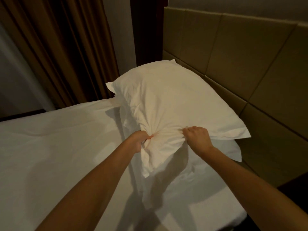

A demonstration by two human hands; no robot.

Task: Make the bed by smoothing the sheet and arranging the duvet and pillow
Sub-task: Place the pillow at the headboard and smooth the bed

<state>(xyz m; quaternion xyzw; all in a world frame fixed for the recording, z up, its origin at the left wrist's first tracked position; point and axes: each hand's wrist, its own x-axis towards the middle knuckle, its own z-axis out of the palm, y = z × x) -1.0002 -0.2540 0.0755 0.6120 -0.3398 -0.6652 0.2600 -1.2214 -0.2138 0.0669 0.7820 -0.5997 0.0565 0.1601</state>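
A white pillow (168,99) is lifted above the head end of the bed, tilted, its far corner near the headboard. My left hand (139,141) grips a bunch of the pillowcase at the pillow's near edge. My right hand (197,138) grips the same edge a little to the right, fabric gathered between the two fists. A second white pillow (233,150) shows partly beneath it on the right. The white sheet (55,147) covers the mattress with light creases. No duvet is in view.
A padded beige headboard (246,52) runs along the right. Brown curtains (63,47) hang at the far left beyond the bed. The bed's near right corner (233,219) drops to a dark floor.
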